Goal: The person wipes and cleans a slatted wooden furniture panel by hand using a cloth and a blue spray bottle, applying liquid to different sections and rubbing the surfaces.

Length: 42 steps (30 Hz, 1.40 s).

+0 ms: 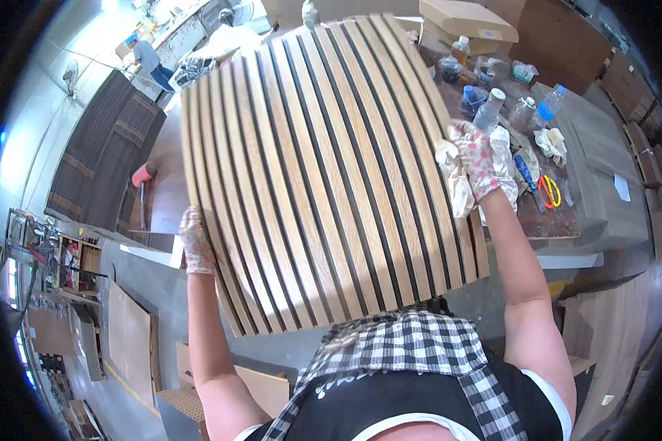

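Slatted panel [324,176]: tilting between the two hands, with the brown table [165,147] showing behind it.
Feel: seeming stiff, wide and maybe heavy; both long sides are looking best for holding.
Left hand [197,242]: probably gripping the panel's left edge, low down; some fingers are hiding.
Right hand [474,158]: clutching a white cloth [460,195] against the panel's right edge, higher up.
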{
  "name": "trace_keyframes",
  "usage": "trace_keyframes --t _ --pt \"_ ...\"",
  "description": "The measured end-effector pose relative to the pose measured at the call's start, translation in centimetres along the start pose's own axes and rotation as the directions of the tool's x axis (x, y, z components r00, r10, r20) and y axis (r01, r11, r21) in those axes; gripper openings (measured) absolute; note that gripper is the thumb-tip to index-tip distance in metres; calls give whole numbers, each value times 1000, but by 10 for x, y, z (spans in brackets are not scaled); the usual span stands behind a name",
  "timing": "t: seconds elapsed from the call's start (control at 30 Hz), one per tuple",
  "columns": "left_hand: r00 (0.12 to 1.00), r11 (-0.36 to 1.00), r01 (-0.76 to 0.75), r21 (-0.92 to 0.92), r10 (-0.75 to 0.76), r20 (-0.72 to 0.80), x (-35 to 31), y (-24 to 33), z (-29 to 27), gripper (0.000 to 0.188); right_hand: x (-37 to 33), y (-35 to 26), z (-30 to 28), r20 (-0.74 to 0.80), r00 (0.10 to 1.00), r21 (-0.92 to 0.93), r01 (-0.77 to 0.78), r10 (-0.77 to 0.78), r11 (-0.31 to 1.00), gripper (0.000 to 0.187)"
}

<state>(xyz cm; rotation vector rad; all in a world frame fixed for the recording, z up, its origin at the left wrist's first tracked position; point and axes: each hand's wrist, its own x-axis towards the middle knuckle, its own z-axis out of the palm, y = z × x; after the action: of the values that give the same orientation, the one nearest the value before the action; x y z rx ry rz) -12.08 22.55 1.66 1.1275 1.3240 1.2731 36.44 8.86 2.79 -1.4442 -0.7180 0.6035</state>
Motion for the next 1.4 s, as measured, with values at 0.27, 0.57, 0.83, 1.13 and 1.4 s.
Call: trace_keyframes --t 0.27,0.57,0.83,1.13,1.4 --pt "957 956 283 81 -287 41 3 -54 -5 24 22 50 7 155 984 -594 22 88 804 29" --pt "883 374 -342 862 442 159 29 33 -2 26 50 -38 5 309 882 -665 468 -356 581 24" --pt "918 72 -338 938 243 312 -4 -62 63 46 -9 48 66 611 695 -705 696 -379 140 42" --pt "928 116 -296 948 270 256 -8 -75 57 47 -170 32 -58 644 724 -448 619 -247 645 18" --pt "914 161 -333 929 297 276 -1 -70 68 46 -92 16 131 476 658 -244 736 -583 631 24"
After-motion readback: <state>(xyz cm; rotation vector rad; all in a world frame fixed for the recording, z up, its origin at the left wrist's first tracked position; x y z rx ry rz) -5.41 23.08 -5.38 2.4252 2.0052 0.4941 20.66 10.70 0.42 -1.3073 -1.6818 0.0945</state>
